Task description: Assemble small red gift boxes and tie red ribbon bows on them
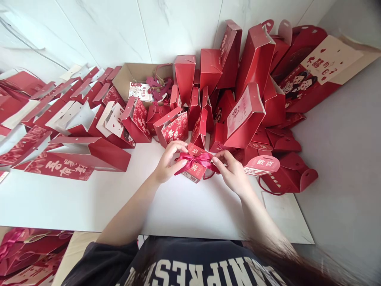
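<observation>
A small red gift box [194, 171] with pale lettering rests on the white table in front of me. Across its top lies a shiny crimson ribbon [197, 158] tied in a bow. At the box's left side, my left hand [170, 163] pinches one loop of the bow between thumb and fingers. My right hand [230, 170] pinches the bow's other side at the right. Beneath the ribbon, near the right hand, a thin red cord handle shows in part.
Red gift bags [110, 153] stand in rows at the left. More red boxes [247, 115] crowd the back and right, beside a grey wall [348, 159]. A cardboard box [125, 75] with cards and dark red pieces sits at the back. Bottom left, a container holds red bags with ribbons [32, 254].
</observation>
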Available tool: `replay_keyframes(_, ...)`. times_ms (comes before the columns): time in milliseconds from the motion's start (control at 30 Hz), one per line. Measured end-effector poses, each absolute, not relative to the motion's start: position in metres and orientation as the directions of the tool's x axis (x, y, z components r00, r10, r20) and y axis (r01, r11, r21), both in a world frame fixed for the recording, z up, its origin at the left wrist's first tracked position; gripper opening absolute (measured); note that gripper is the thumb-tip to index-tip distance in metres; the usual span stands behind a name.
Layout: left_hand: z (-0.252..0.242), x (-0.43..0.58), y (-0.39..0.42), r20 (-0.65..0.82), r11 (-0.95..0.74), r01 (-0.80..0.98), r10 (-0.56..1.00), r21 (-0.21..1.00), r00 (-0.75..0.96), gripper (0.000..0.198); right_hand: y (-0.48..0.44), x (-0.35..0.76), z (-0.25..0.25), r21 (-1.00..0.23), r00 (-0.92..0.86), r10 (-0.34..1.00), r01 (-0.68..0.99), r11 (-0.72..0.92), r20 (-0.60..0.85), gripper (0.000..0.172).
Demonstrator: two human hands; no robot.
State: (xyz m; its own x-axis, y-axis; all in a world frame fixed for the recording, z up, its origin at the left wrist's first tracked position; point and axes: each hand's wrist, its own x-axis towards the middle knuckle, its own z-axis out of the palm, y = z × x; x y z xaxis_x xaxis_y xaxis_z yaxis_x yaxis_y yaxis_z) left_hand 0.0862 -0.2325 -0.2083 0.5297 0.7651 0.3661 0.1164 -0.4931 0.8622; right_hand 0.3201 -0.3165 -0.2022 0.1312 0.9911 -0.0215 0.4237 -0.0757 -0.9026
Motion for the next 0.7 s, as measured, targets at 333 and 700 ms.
replay_keyframes(333, -0.21, 0.117, -0.252, 0.338, -0.427, 0.337, 0.895, 0.839, 0.292, 0.008, -0.297, 0.315, -0.218, -0.966, 0.014, 0.992, 0.23, 0.12, 0.126, 0.026)
replay_keyframes(700, -0.205, 0.103, -0.247, 0.307, -0.539, 0.324, 0.776, 0.778, 0.551, 0.006, -0.284, 0.327, -0.198, -0.99, -0.347, 0.938, 0.135, 0.028, -0.02, 0.035)
